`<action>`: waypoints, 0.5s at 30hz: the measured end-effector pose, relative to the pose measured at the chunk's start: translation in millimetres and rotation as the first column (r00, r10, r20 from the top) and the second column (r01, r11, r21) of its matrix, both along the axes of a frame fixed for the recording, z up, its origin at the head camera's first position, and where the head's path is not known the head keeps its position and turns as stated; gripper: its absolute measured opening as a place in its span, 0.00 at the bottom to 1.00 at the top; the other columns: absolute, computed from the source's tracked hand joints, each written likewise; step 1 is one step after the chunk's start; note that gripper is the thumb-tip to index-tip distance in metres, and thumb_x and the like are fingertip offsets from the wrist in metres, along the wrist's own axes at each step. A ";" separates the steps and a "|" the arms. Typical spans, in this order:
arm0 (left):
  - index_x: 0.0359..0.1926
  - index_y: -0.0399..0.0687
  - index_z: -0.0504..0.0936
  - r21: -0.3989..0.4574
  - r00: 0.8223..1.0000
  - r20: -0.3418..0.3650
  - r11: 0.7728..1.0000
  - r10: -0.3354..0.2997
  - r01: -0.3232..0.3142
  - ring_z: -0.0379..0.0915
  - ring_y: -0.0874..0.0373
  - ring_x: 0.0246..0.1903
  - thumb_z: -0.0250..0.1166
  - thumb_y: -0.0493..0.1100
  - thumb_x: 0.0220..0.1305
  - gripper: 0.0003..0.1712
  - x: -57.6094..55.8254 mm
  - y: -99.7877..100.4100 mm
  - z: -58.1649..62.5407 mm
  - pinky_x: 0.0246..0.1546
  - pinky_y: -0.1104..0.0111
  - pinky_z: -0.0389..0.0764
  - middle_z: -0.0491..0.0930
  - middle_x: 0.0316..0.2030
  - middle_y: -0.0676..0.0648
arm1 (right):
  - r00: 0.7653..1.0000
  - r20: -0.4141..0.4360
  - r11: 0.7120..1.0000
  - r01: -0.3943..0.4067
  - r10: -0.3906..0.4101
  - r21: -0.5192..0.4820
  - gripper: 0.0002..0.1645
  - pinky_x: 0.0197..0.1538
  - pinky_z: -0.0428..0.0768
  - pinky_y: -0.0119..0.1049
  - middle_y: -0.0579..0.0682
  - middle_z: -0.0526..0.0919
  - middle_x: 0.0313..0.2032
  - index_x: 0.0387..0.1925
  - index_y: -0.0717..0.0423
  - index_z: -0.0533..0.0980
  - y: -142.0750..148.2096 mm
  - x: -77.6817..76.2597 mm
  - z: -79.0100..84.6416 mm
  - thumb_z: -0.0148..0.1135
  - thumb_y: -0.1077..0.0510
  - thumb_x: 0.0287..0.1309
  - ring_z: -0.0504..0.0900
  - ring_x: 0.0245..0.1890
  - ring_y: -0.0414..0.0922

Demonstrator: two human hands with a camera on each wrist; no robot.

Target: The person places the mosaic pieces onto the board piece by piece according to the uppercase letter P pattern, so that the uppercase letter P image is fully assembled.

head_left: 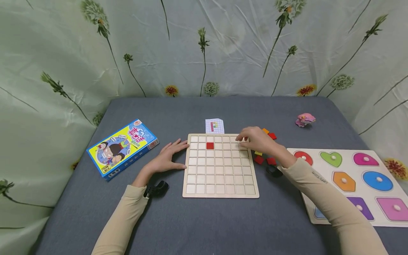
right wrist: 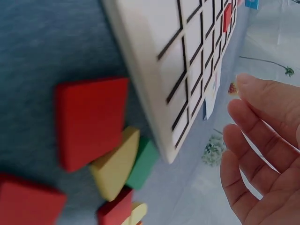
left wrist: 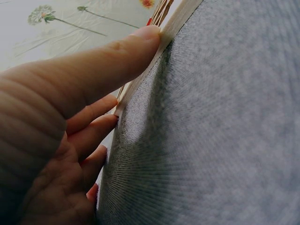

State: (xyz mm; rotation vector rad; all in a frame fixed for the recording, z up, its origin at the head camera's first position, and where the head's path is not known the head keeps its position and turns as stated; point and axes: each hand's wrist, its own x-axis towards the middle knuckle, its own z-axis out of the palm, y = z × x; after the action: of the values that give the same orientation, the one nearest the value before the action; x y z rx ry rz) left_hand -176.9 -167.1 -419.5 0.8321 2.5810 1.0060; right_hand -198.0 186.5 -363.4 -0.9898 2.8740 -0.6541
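Note:
A pale wooden grid board (head_left: 223,170) lies on the grey table, with one red square tile (head_left: 210,145) in a cell near its top. My left hand (head_left: 169,156) rests at the board's left edge, fingers spread; in the left wrist view its thumb (left wrist: 126,54) touches the rim. My right hand (head_left: 255,138) is over the board's upper right corner. In the right wrist view its fingers (right wrist: 253,154) are loosely bent, with nothing between them and the thumb. Beside the board's right edge lie loose red tiles (right wrist: 91,124), a yellow piece (right wrist: 115,164) and a green piece (right wrist: 142,164).
A card with a printed coloured grid (head_left: 215,125) lies behind the board. To the left is a blue and yellow box (head_left: 122,148). On the right lies a knobbed shape puzzle (head_left: 350,163), partly under my right sleeve, and a small pink figurine (head_left: 305,119) stands farther back.

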 end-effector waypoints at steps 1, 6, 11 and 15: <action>0.68 0.43 0.62 -0.001 1.000 -0.001 1.000 -0.001 0.001 0.39 0.38 0.73 0.71 0.48 0.51 0.45 0.1 0.0 0.3 0.69 0.42 0.36 0.57 0.70 0.39 | 1.000 0.004 1.000 0.004 -0.004 -0.001 0.09 0.35 0.76 0.35 0.52 0.85 0.33 0.37 0.60 0.83 2.2 1.1 -0.5 0.67 0.63 0.51 0.79 0.31 0.46; 0.69 0.44 0.61 -0.009 1.000 0.013 1.000 0.009 -0.008 0.38 0.40 0.74 0.71 0.47 0.52 0.45 -0.4 0.3 0.8 0.70 0.44 0.35 0.56 0.71 0.41 | 0.999 0.039 1.000 0.021 -0.021 0.004 0.09 0.33 0.73 0.32 0.52 0.84 0.33 0.37 0.59 0.83 11.9 6.4 -3.0 0.66 0.64 0.51 0.77 0.30 0.43; 0.69 0.45 0.61 -0.017 1.000 0.024 1.000 0.012 -0.012 0.37 0.41 0.74 0.71 0.47 0.52 0.45 -1.7 0.9 0.2 0.71 0.45 0.35 0.56 0.71 0.41 | 0.998 0.041 0.999 0.036 -0.037 0.015 0.09 0.34 0.73 0.32 0.52 0.84 0.34 0.37 0.59 0.83 22.7 10.8 -6.0 0.66 0.64 0.50 0.78 0.31 0.45; 0.69 0.45 0.61 -0.013 1.000 0.025 1.000 0.009 -0.008 0.37 0.41 0.74 0.71 0.47 0.52 0.45 -1.1 1.4 1.0 0.71 0.45 0.35 0.56 0.71 0.41 | 0.999 0.024 0.999 0.045 -0.046 0.030 0.10 0.34 0.73 0.32 0.51 0.85 0.34 0.37 0.58 0.83 31.1 15.8 -6.8 0.68 0.63 0.49 0.77 0.30 0.43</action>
State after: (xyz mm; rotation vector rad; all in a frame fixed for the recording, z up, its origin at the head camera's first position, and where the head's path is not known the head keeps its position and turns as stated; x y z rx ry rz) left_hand -178.0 -165.7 -418.6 0.8010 2.5699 0.9943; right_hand -182.3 217.6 -370.2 -0.9095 2.8840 -0.6211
